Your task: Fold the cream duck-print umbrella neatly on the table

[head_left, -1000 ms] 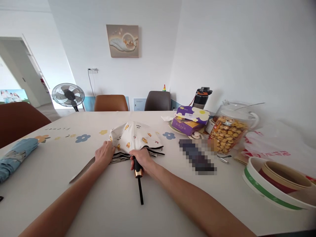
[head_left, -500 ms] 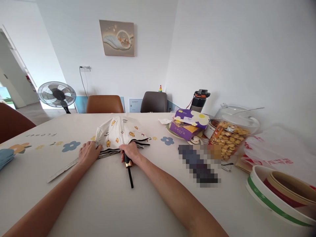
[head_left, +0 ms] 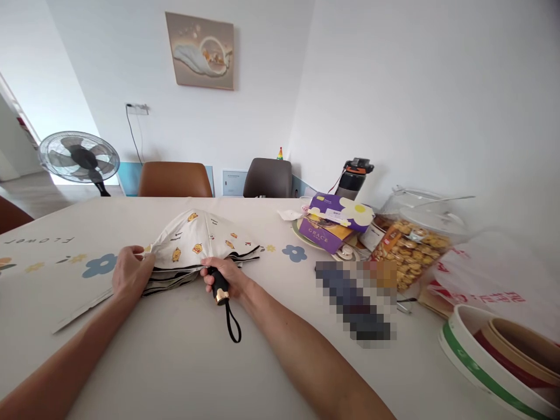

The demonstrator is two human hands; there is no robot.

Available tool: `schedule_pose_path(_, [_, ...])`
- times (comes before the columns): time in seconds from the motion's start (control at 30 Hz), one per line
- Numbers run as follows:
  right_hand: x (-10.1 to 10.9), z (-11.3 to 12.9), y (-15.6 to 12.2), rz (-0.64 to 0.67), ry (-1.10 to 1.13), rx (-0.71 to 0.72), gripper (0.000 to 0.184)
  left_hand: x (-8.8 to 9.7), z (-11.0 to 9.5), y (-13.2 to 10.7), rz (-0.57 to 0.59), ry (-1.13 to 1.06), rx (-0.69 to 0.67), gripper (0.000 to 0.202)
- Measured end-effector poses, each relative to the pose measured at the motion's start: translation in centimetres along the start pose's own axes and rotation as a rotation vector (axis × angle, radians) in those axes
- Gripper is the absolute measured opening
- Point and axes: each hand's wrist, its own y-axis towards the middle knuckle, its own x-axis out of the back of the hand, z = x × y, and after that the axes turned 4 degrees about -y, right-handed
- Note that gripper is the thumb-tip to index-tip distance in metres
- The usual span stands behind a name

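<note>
A white umbrella [head_left: 205, 236] with small yellow cartoon figures and black edging lies half folded on the table, its canopy loosely gathered. My right hand [head_left: 225, 275] is wrapped round its black handle [head_left: 219, 283], which ends in a gold-coloured ring. From the handle's end hangs a black wrist loop [head_left: 234, 324]. At the canopy's left edge, my left hand [head_left: 133, 269] pinches the fabric between thumb and fingers. Beneath that hand, a pale flat strip [head_left: 81, 312] juts out toward the lower left; whether it belongs to the umbrella I cannot tell.
On the right of the table [head_left: 271, 350] stand purple boxes [head_left: 326, 230], a dark bottle [head_left: 352, 178], a clear snack tub [head_left: 415, 245], a plastic bag [head_left: 485, 274] and rolls of tape [head_left: 494, 356]. A blurred-out patch [head_left: 354, 303] covers something nearby. Chairs [head_left: 175, 179] line the far side.
My left hand has moved left, drawing the canopy's edge out with it. The handle has turned slightly, and its wrist loop now shows opened out. The view has shifted a little.
</note>
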Motion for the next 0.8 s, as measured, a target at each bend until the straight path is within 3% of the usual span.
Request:
schedule_pose_path(0.1, [-0.1,0.0,0.0,-0.007,0.015,0.015,0.012,0.6,-1.3,-0.6,-0.154,0.002,-0.184,0.038])
schedule_pose_path(0.17, [-0.2,0.0,-0.1,-0.013,0.021,0.017,0.012,0.9,-3.1,-1.6,-0.17,-0.013,-0.335,0.034])
schedule_pose_path(0.3, [-0.3,-0.1,-0.2,-0.018,0.007,0.057,0.007,0.0,-7.9,-4.6,0.042,-0.015,-0.564,0.032])
schedule_pose_path(0.43, [0.2,-0.5,0.1,-0.015,-0.03,0.105,0.016,-2.8,-12.2,-6.6,0.364,0.163,-0.811,0.035])
schedule_pose_path(0.53, [0.6,-0.9,0.8,-0.004,-0.045,0.074,0.022,-5.3,-14.3,-6.8,0.508,0.386,-0.897,0.035])
schedule_pose_path(0.67, [1.1,-1.3,1.9,-0.012,-0.035,0.067,0.028,-7.8,-15.5,-6.3,0.558,0.613,-0.908,0.026])
schedule_pose_path(0.8, [1.5,-1.4,2.7,-0.059,-0.023,0.082,0.03,-9.0,-15.7,-6.2,0.536,0.649,-0.942,0.02])
